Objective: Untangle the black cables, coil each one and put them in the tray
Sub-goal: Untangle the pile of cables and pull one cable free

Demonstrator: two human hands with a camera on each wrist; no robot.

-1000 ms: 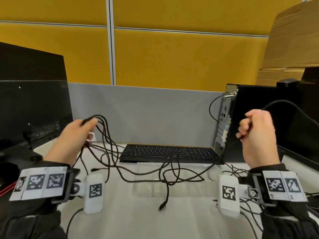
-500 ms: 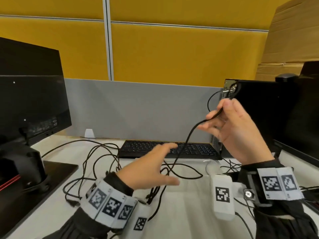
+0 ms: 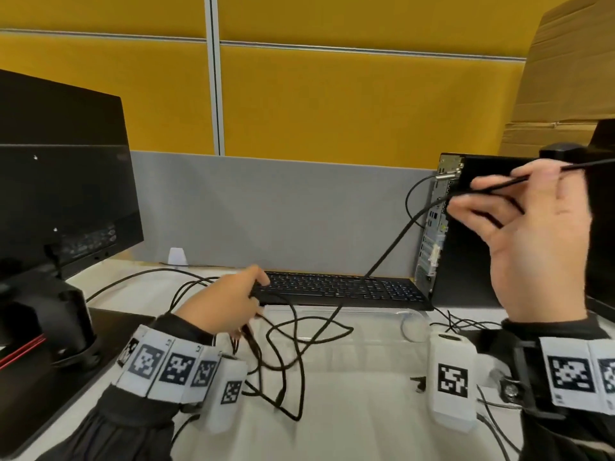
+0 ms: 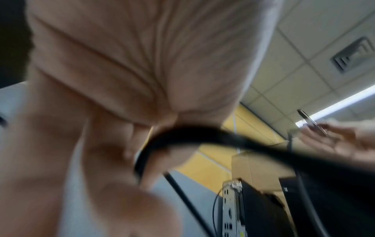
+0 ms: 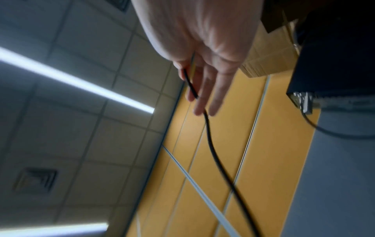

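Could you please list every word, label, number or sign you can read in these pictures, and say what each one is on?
No text can be read for certain.
Wrist bands: square black-and-white code patterns only; small marks above them are too small to read.
White wrist units: one code pattern each, no words.
Keyboard: key legends too small to read.
Monitor back: port markings blurred.
Computer tower rear: a pale sticker, unreadable.
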